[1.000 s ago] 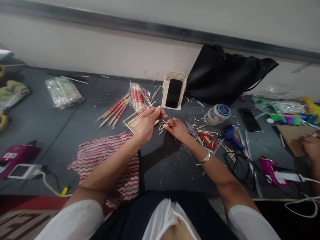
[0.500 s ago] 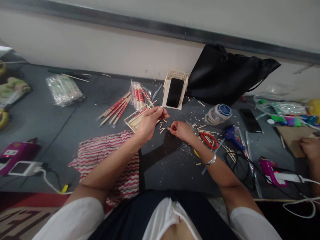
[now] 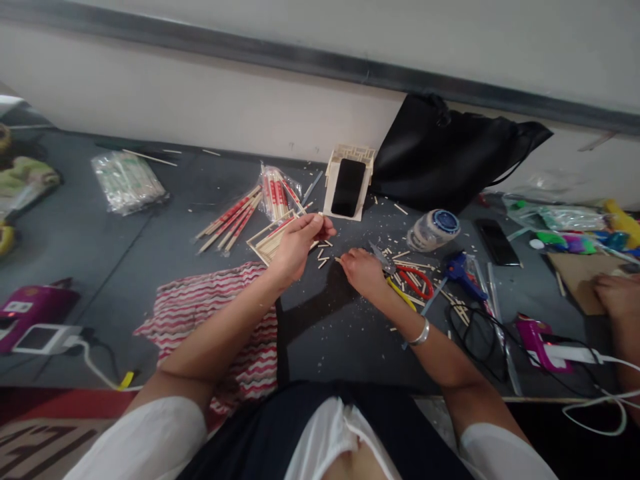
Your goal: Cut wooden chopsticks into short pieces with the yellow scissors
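Observation:
My left hand [image 3: 299, 245] is closed in a pinch above the table, with a tiny pale bit at the thumb tip that is too small to name. Under its wrist side lies a wooden stick frame [image 3: 258, 249]. Facing it, my right hand [image 3: 364, 272] is low over the table, its fingers pinched on a short stick piece [image 3: 338, 260]. Between the hands lie several cut stick pieces [image 3: 323, 262]. Just right of the right hand are scissors [image 3: 413, 283] with red and yellow handles, among more cut pieces.
Behind stand a phone [image 3: 349, 187] leaning on a stick-built stand [image 3: 330, 205], a black bag [image 3: 440, 160] and a plastic jar [image 3: 433, 231]. A blue glue gun [image 3: 463, 275] lies right. Red-marked sticks [image 3: 235, 217] and striped cloth [image 3: 215, 313] lie left. Another person's hand [image 3: 619, 293] is far right.
My right hand has turned palm-down and lowered slightly, and more of the scissors now shows beside it. My left hand keeps its pinch nearly in place.

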Motion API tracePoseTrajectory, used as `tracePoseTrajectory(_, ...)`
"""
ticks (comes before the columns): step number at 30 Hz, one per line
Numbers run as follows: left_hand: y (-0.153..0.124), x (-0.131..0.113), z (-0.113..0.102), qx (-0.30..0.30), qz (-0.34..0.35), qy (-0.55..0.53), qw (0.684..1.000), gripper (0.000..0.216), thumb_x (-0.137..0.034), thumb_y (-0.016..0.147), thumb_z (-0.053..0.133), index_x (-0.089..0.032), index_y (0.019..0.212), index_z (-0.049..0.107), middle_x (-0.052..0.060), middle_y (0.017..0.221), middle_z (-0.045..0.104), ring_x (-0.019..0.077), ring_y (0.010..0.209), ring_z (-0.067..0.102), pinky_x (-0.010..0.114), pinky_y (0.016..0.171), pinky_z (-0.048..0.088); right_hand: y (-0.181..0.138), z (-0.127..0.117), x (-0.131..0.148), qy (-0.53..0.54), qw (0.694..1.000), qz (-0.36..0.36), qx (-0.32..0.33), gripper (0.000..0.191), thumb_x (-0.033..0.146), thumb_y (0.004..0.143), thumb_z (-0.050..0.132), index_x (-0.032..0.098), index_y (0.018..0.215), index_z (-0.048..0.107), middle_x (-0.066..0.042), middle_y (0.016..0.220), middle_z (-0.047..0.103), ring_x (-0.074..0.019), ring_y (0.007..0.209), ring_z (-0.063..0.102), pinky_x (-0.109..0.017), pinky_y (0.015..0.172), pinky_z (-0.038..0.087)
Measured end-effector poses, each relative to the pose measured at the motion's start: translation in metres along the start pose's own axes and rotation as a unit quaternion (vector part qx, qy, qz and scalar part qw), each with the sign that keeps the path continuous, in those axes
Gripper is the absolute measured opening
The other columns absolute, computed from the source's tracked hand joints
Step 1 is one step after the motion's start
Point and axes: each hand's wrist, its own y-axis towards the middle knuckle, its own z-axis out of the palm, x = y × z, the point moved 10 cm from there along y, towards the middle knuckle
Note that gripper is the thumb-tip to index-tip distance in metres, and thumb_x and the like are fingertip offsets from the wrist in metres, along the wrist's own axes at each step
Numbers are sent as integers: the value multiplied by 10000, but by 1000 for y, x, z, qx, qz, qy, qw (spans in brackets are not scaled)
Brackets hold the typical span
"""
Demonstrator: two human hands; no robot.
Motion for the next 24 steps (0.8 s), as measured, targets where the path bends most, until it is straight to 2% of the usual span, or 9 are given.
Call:
tracePoseTrajectory(4, -1, -1, 1, 1, -1, -1, 1000, 307, -161, 951, 529, -158, 683, 680, 31, 713, 653, 117, 701, 617, 258, 747, 485, 2, 1, -4, 3, 1000, 6, -2, 301, 257, 1040, 435, 173, 984, 718, -127, 1001, 713, -220, 974, 639, -291, 773, 430)
tracePoseTrajectory(12, -1, -1, 1, -1, -2, 5, 1000, 327, -150, 956, 505, -173, 676, 672, 36, 717, 650, 118, 704, 612, 255, 738, 483, 4, 4, -10, 37, 999, 8, 1, 264, 260, 1028, 469, 191, 976, 719, -102, 1017, 713, -212, 959, 658, -295, 773, 436)
tracePoseTrajectory(18, 0, -2, -1, -1, 7, 10, 1000, 266, -213, 927, 571, -186, 678, 661, 35, 712, 655, 131, 706, 611, 259, 727, 491, 7, 8, -23, 144, 989, 13, 12, 140, 237, 934, 636, 210, 1039, 724, -63, 995, 718, -185, 894, 671, -285, 772, 447)
tracePoseTrajectory(24, 0, -3, 0, 0, 9, 11, 1000, 300, -176, 941, 522, -177, 680, 670, 37, 717, 658, 125, 696, 606, 269, 739, 478, 8, 11, -25, 152, 988, 8, 8, 156, 224, 939, 623, 204, 1060, 718, -64, 989, 716, -187, 888, 671, -286, 779, 443)
